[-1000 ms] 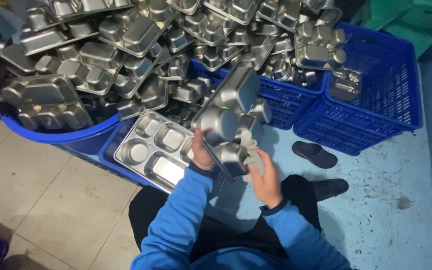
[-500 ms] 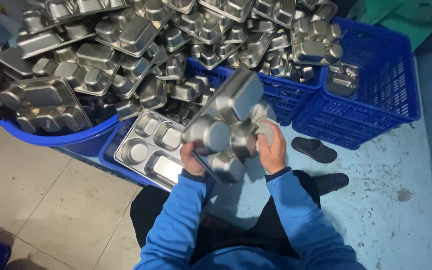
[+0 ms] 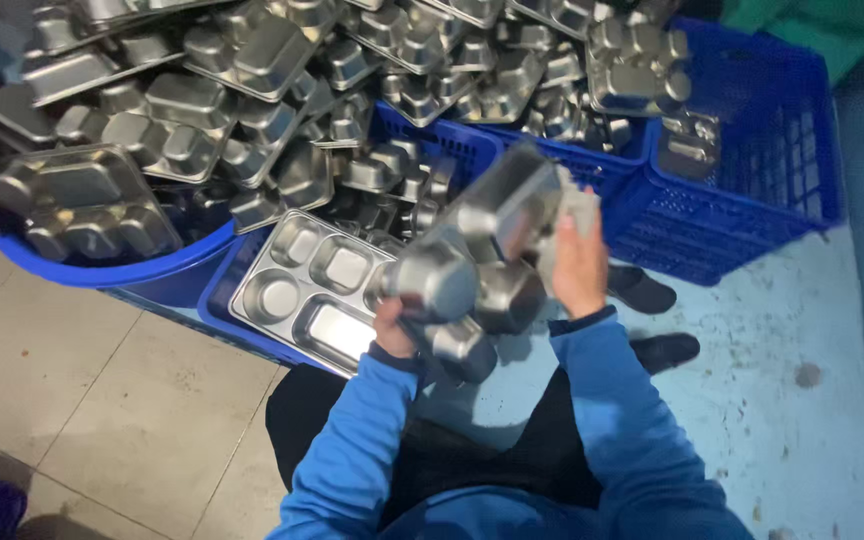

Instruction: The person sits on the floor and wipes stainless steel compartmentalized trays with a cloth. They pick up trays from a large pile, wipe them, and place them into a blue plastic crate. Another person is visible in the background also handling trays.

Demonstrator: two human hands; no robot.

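Above the blue crate, left hand and right hand clamp the steel tray by its edges; tilted, slick; it could slip and clatter.

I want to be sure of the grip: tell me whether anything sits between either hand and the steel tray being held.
Nothing visible does. The left hand grips the lower edge of the held tray directly, and the right hand presses bare against its right side. The pile of trays lies behind, apart from both hands.
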